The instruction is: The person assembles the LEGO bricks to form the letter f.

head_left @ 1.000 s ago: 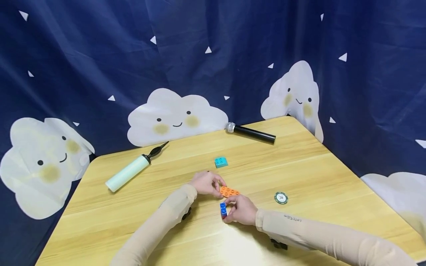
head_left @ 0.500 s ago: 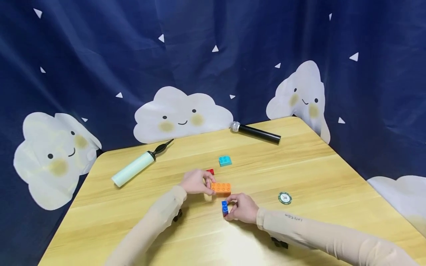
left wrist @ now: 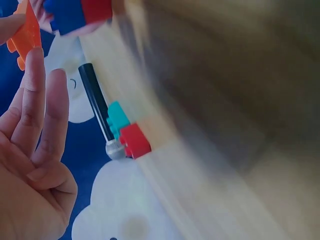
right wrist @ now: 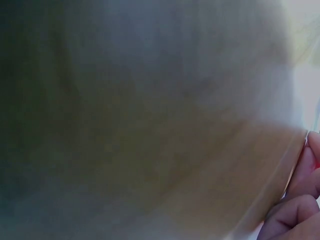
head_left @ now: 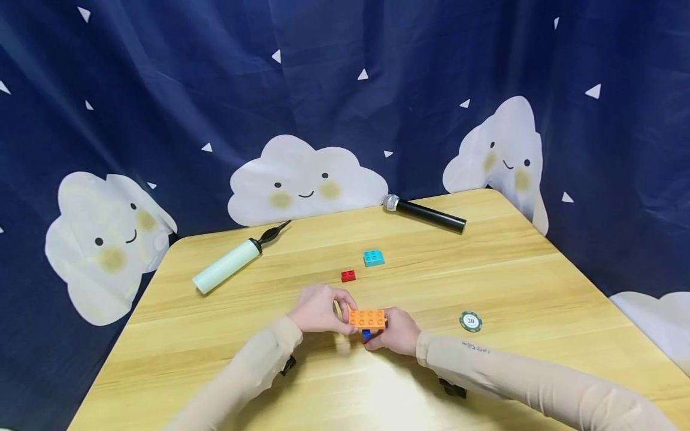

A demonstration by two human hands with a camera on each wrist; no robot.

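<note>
My left hand (head_left: 321, 309) pinches an orange eight-stud toy building brick (head_left: 368, 319) by its left end, between thumb and fingers. The brick, also visible edge-on in the left wrist view as an orange block (left wrist: 29, 36), is over a blue brick (head_left: 366, 336). My right hand (head_left: 398, 333) grips that blue brick, which the orange one partly covers. In the left wrist view the blue brick (left wrist: 70, 16) is joined to a red brick (left wrist: 97, 11). Whether orange and blue touch cannot be told. The right wrist view is blurred, with only fingers (right wrist: 295, 212) at its edge.
Beyond the hands lie a small red brick (head_left: 348, 275) and a teal brick (head_left: 374, 258). A black microphone (head_left: 431, 216) lies at the back of the wooden table (head_left: 512, 269). A hand pump (head_left: 229, 265) is at left, a green-and-white "20" chip (head_left: 471, 321) at right.
My left hand drew the orange brick left, then brought it back right, over the blue brick. The small red brick beyond came into view. My right hand keeps its grip in nearly the same place.
</note>
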